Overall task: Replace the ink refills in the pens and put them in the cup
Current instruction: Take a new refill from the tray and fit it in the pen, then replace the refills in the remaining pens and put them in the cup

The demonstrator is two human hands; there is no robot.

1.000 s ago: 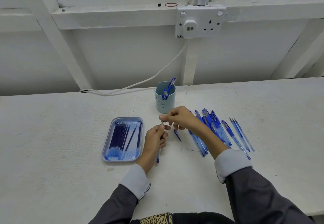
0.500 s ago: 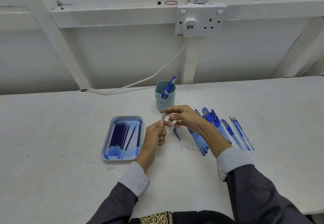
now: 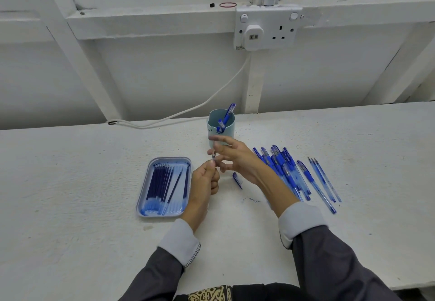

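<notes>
My left hand [image 3: 204, 183] grips a pen [image 3: 213, 155] upright, and only its metal tip shows above the fist. My right hand [image 3: 237, 161] hovers just right of that tip, its fingers stretched out and blurred beside it. Behind my hands stands the pale teal cup [image 3: 231, 132] with two blue pens [image 3: 227, 115] in it. Left of my hands lies a blue tray [image 3: 170, 158] holding several dark ink refills [image 3: 162, 181]. A loose blue pen cap [image 3: 237, 179] lies on the table between my wrists.
Several blue pens [image 3: 283, 168] lie in a heap right of my right hand, with three thin bare pens [image 3: 323, 179] beyond them. A wall socket [image 3: 267, 29] and its white cable [image 3: 188, 111] run behind the cup. The white table [image 3: 70, 194] ends near my sleeves.
My right hand pinched the pen's tip before; now its fingers have spread and straightened beside it. My left hand has kept its grip and barely moved.
</notes>
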